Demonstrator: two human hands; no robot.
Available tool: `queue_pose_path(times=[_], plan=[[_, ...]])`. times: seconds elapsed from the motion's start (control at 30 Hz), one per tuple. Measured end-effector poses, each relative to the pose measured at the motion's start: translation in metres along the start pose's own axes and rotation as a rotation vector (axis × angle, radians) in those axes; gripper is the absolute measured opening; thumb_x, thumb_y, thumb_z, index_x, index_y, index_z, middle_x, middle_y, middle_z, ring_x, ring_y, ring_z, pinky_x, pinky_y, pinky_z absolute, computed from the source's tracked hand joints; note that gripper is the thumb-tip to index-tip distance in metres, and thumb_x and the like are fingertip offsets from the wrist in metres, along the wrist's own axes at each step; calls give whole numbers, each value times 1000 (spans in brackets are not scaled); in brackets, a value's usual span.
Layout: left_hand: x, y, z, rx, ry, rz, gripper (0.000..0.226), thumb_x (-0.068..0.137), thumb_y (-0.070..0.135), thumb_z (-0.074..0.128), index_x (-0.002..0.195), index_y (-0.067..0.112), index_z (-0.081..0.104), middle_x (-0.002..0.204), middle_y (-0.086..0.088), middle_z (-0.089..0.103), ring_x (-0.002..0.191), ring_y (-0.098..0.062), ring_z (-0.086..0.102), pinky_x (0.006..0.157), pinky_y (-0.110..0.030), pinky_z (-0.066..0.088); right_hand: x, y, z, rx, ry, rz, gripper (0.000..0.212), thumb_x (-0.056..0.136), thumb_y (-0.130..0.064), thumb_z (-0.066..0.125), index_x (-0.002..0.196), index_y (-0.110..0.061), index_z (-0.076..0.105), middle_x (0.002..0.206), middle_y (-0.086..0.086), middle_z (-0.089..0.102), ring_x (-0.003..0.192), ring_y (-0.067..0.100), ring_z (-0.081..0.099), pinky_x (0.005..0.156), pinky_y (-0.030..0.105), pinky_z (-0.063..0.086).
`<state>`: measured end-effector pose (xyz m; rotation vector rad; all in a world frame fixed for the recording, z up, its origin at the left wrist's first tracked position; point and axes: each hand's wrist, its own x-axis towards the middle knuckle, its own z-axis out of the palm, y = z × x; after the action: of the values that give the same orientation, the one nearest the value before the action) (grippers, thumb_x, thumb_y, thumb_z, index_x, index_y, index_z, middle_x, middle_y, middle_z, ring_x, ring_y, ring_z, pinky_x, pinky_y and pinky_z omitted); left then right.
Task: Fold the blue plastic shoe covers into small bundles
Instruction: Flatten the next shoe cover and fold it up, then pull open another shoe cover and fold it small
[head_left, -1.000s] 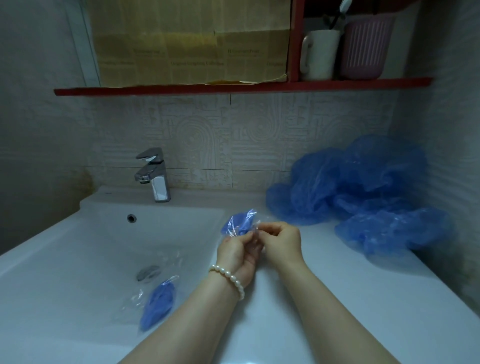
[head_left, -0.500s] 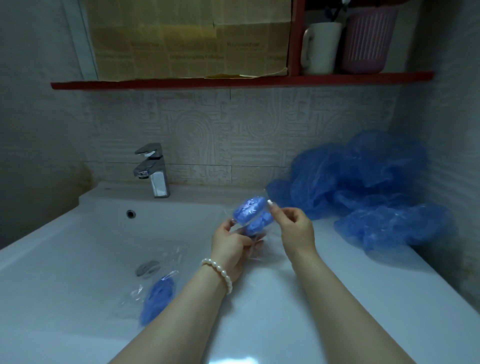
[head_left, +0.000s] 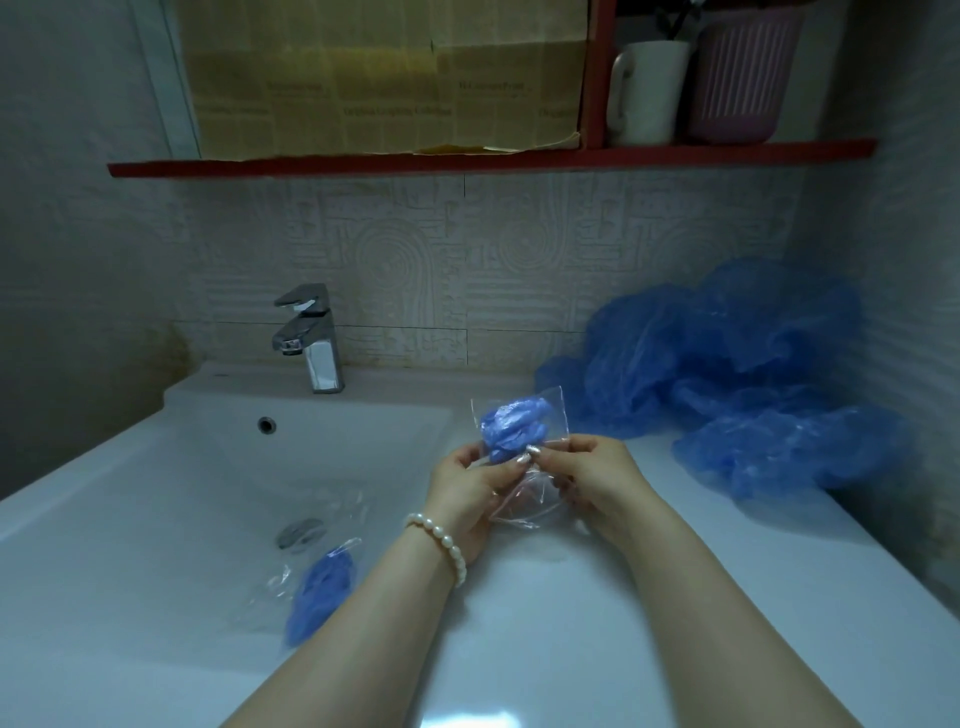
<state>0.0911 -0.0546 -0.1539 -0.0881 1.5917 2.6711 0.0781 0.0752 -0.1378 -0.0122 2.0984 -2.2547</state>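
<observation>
A small folded blue shoe-cover bundle (head_left: 511, 423) sits inside a clear plastic bag (head_left: 524, 499) held above the sink's right rim. My left hand (head_left: 465, 493), with a pearl bracelet at the wrist, pinches the bag from the left. My right hand (head_left: 597, 480) pinches it from the right, fingertips meeting the left hand's just under the bundle. The bag's lower part hangs loose between my palms. A heap of loose blue shoe covers (head_left: 737, 374) lies on the counter at the back right. Another bagged blue bundle (head_left: 319, 592) lies in the basin.
The white sink basin (head_left: 156, 519) fills the left, with a chrome tap (head_left: 311, 338) at its back and a drain plug (head_left: 298, 532) in the bottom. A red shelf (head_left: 467, 158) above carries a white mug (head_left: 649, 93) and a pink basket (head_left: 737, 78).
My right hand has come back down from the bag's top to meet the left hand under the bundle. The bag now stands upright between both hands with the bundle at its upper end.
</observation>
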Motion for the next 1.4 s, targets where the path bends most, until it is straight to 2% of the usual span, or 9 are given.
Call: queue_pose_path(times=[0.17, 0.3, 0.57, 0.77, 1.0, 1.1, 1.2, 1.27, 1.4], plan=[[3, 4, -5, 22, -33, -58, 43, 76, -24, 50, 115, -6, 56, 76, -8, 65, 58, -12, 60, 50, -19, 50, 2, -6, -13, 26, 6, 94, 26, 74, 17, 54, 85, -6, 62, 73, 13, 60, 64, 21, 53, 52, 27, 40], [-1, 4, -1, -20, -125, -47, 27, 79, 10, 63, 104, -1, 63, 79, -10, 70, 61, -16, 65, 57, -27, 55, 2, -5, -8, 1, -34, 58, 12, 80, 2, 61, 85, -9, 59, 70, 8, 54, 52, 13, 44, 48, 26, 32], [8, -2, 0, -96, 95, 46, 27, 98, 8, 43, 123, -2, 47, 88, -18, 67, 60, -24, 68, 48, -35, 56, -2, -6, -9, -110, -108, 6, 48, 72, 19, 53, 104, -17, 55, 87, 8, 54, 67, 19, 56, 51, 27, 42], [9, 0, -1, -155, 53, 64, 43, 87, -18, 40, 124, 3, 46, 84, -16, 63, 59, -20, 65, 51, -30, 55, -2, -7, -1, -10, -92, 63, 19, 83, -8, 65, 97, -15, 54, 81, 9, 57, 56, 17, 53, 48, 25, 40], [24, 4, -5, -174, 200, 69, 75, 82, -21, 46, 144, 16, 24, 125, -18, 50, 77, -21, 62, 65, -29, 52, 7, 6, -3, -29, 148, -31, 48, 78, 14, 63, 118, -4, 46, 77, 21, 62, 47, 19, 57, 39, 21, 47], [27, 16, -26, 65, 498, 218, 68, 81, -5, 62, 140, 11, 32, 135, -13, 43, 109, -26, 55, 93, -35, 46, 14, 12, 0, 20, 162, 16, 63, 80, -3, 70, 134, -10, 38, 121, 24, 54, 73, 34, 66, 52, 28, 56], [24, 32, -70, 422, 694, 341, 33, 81, -3, 60, 113, 4, 58, 108, -9, 59, 104, -26, 57, 80, -22, 41, 18, 12, 1, -303, 326, -54, 72, 82, -26, 71, 142, -16, 34, 139, 19, 32, 96, 41, 60, 80, 41, 53], [22, 34, -109, 835, 692, 199, 20, 81, 7, 59, 97, 14, 68, 105, -8, 67, 105, -29, 59, 86, -25, 45, 12, 9, 6, -658, 466, -187, 61, 84, -28, 67, 136, -12, 41, 135, 21, 30, 106, 42, 52, 92, 42, 44], [10, 31, -163, 1765, 370, -341, 31, 74, 35, 63, 102, 22, 68, 113, -1, 65, 110, -26, 57, 96, -33, 45, 0, 11, 28, -814, 476, -456, 36, 80, -9, 65, 115, -1, 59, 113, 24, 43, 97, 40, 50, 79, 35, 38]])
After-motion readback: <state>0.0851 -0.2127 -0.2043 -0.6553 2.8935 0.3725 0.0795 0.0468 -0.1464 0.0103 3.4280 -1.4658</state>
